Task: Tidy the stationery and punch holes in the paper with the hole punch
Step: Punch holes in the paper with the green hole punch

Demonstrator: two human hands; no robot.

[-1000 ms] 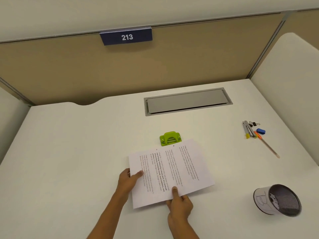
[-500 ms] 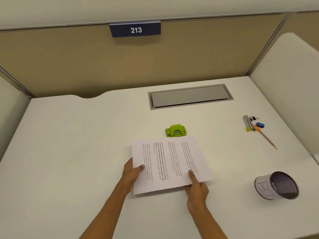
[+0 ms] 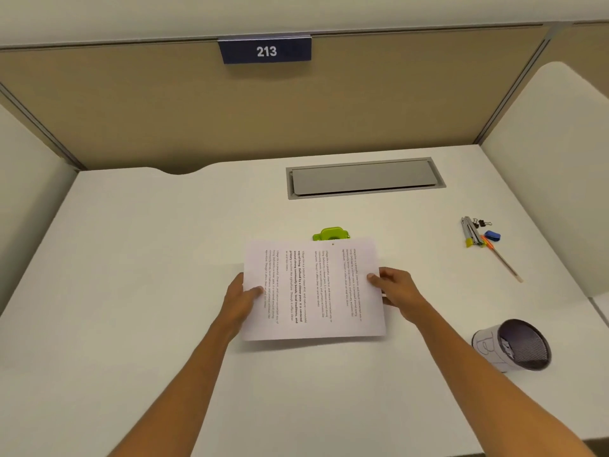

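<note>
paper (image 3: pixel 316 291): printed sheet, text running sideways, held just above desk centre w/ shadow under near edge; far edge overlaps front of punch; small dot near far edge, hole or mark, can't tell
punch (image 3: pixel 330 233): green, on desk just beyond paper, front part hidden by sheet
left hand (image 3: pixel 242 300): grips paper's left edge, thumb on top of sheet, fingers underneath, mostly hidden
right hand (image 3: pixel 393 286): pinches paper's right edge, thumb on top, fingers curled under/behind sheet
stapler (image 3: pixel 469 230): silver w/ yellow tip, far right of desk, well apart from paper
clips (image 3: pixel 481 222): small black binder clips, touching or just beside stapler's far end
eraser (image 3: pixel 492 236): blue, just right of stapler
pen (image 3: pixel 501 258): orange near stapler, thin pale shaft angled toward near right
cup (image 3: pixel 512 346): mesh holder lying on side, near right of desk, opening toward camera-right, white label w/ scrawl on its wall; contents unclear
desk (image 3: pixel 148 275): white, carries all above
hatch (image 3: pixel 364 178): grey cable flap set in desk, beyond punch
partition (image 3: pixel 164 110): tan panel behind desk
plate (image 3: pixel 265 51): dark blue, reads 213, on partition top edge
</note>
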